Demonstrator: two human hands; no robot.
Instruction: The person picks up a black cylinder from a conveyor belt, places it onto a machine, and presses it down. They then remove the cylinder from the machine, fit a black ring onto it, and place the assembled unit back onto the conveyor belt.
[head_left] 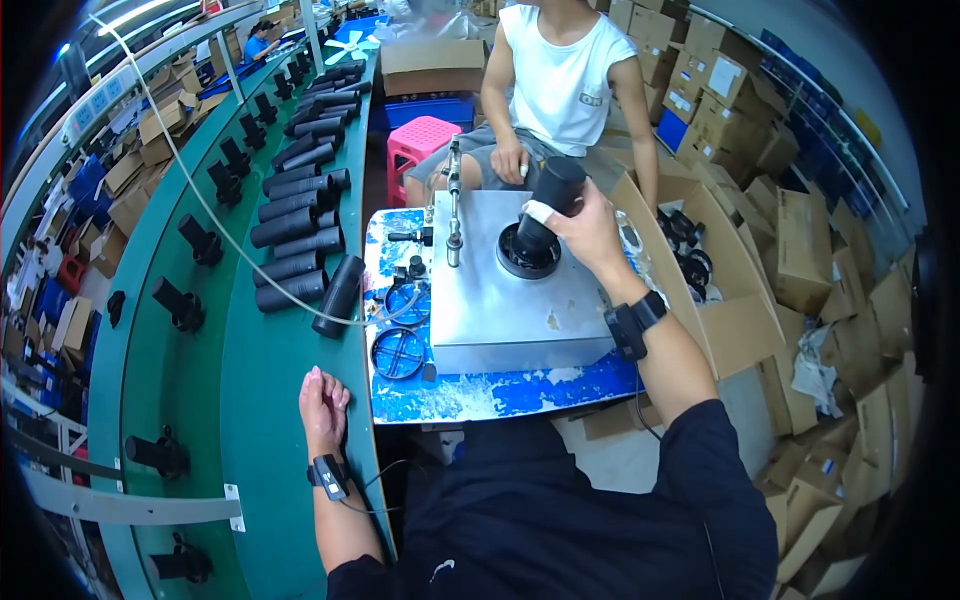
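My right hand (585, 232), with a white wrap on one finger, is closed around a black cylindrical tube (556, 190). The tube leans slightly, and its lower end sits in a round black ring (528, 262) on top of a silver metal box (490, 315). My left hand (324, 405) rests on the green bench with its fingers loosely curled and nothing visible in them. Beyond it, nearest of the loose tubes, a black tube (340, 297) lies at the bench's edge. A metal valve fitting (455, 215) stands on the left part of the box.
Several black tubes (290, 232) lie along the green bench (270, 400); others stand on a green conveyor (205, 330). A pale hose (215, 205) arches over both. Black round frames (398, 353) lie on the blue table (480, 395). A person (565, 80) sits opposite, beside an open carton (735, 330).
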